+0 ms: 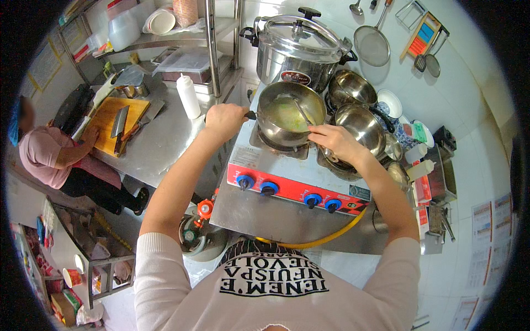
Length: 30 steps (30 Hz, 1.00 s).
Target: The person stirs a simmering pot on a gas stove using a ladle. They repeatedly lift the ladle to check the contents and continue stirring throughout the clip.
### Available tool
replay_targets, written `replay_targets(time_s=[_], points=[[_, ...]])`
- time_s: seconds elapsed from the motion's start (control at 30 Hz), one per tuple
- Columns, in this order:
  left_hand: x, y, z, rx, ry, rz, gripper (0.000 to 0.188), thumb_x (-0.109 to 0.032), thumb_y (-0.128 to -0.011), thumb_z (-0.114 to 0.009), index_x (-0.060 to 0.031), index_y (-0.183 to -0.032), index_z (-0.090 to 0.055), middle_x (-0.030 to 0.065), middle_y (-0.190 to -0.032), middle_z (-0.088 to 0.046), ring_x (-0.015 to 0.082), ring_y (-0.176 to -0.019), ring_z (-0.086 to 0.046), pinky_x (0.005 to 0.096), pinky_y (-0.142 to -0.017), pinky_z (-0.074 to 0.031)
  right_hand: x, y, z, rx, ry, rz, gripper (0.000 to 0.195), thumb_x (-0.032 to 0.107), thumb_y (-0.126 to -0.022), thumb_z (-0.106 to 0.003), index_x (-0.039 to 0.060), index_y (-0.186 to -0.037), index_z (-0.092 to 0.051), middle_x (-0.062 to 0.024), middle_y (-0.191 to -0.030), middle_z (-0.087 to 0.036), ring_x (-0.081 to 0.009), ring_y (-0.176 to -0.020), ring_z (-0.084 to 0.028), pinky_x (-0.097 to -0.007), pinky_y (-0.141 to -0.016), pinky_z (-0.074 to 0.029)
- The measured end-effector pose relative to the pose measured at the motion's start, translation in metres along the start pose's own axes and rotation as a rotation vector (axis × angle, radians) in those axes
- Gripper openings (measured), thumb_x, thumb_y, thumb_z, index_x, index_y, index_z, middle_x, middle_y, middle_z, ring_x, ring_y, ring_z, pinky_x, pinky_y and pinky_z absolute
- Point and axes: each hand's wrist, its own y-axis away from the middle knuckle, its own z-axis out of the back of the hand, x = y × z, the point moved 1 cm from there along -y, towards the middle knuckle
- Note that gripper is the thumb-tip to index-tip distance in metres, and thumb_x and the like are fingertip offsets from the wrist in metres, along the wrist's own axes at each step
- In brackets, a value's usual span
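My left hand [227, 121] is closed around the black handle of a steel saucepan [279, 133], which rests on the left front burner of a gas stove [285, 165]. Pale yellowish-green liquid [290, 113] lies in the pan. With its fingertips, my right hand [337, 140] grips a metal ladle or spoon [301, 109] near the pan's right rim; the tool's lower end dips into the liquid. Just right of that hand, another steel pan [358, 128] stands on the stove, with a further steel pan [352, 89] behind it.
A large pressure cooker [298, 49] stands behind the saucepan. Left is a steel counter [165, 145] with a white squeeze bottle [188, 97]. A co-worker [54, 149] stands by a cutting board [134, 107] bearing a cleaver [120, 120]. Bowls [389, 103] and bottles are at right; a yellow hose [319, 243] runs below.
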Motion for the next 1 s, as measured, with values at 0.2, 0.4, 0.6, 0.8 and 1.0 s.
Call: replay_targets(time_s=[0.2, 0.4, 0.6, 0.8, 1.0], points=[[-0.001, 0.001, 0.002, 0.026, -0.002, 0.012, 0.023, -0.034, -0.084, -0.056, -0.0202, -0.102, -0.063, 0.0089, -0.078, -0.065, 0.0289, -0.073, -0.065, 0.0423, -0.061, -0.051, 0.009, -0.003, 0.034, -0.226, -0.293, -0.426, 0.014, 0.005, -0.074, -0.065, 0.0016, -0.088, -0.063, -0.0093, -0.083, -0.066, -0.0212, -0.069, -0.066, -0.0313, -0.059, -0.052], [-0.002, 0.001, 0.003, 0.029, 0.007, 0.007, 0.024, -0.034, -0.085, -0.055, -0.0200, -0.103, -0.063, 0.0089, -0.078, -0.065, 0.0282, -0.074, -0.065, 0.0417, -0.061, -0.051, -0.015, -0.013, 0.012, -0.703, -0.969, -0.932, 0.011, 0.004, -0.081, -0.062, -0.0056, -0.085, -0.062, -0.0121, -0.077, -0.065, -0.0199, -0.060, -0.066, -0.0266, -0.050, -0.055], [-0.001, 0.001, 0.002, 0.016, 0.003, 0.001, 0.024, -0.033, -0.084, -0.056, -0.0204, -0.103, -0.063, 0.0090, -0.079, -0.066, 0.0281, -0.075, -0.065, 0.0413, -0.062, -0.051, -0.019, 0.006, -0.004, -0.732, -0.829, -0.982, 0.013, 0.006, -0.083, -0.062, -0.0048, -0.090, -0.062, -0.0120, -0.078, -0.064, -0.0192, -0.063, -0.066, -0.0266, -0.055, -0.055], [-0.003, 0.003, 0.003, 0.011, 0.005, 0.012, 0.023, -0.033, -0.084, -0.056, -0.0203, -0.102, -0.063, 0.0097, -0.079, -0.065, 0.0280, -0.074, -0.065, 0.0415, -0.061, -0.051, 0.000, 0.002, 0.002, -0.769, -0.919, -1.015, 0.011, 0.006, -0.082, -0.062, -0.0030, -0.087, -0.063, -0.0113, -0.074, -0.065, -0.0195, -0.062, -0.066, -0.0266, -0.055, -0.055], [0.001, -0.001, -0.001, 0.020, -0.027, -0.001, 0.022, -0.033, -0.085, -0.055, -0.0199, -0.102, -0.063, 0.0091, -0.079, -0.065, 0.0279, -0.074, -0.065, 0.0423, -0.060, -0.051, -0.012, 0.000, 0.003, -0.809, -0.715, -1.057, 0.012, 0.005, -0.081, -0.062, -0.0038, -0.089, -0.063, -0.0098, -0.077, -0.066, -0.0168, -0.066, -0.066, -0.0266, -0.056, -0.055]])
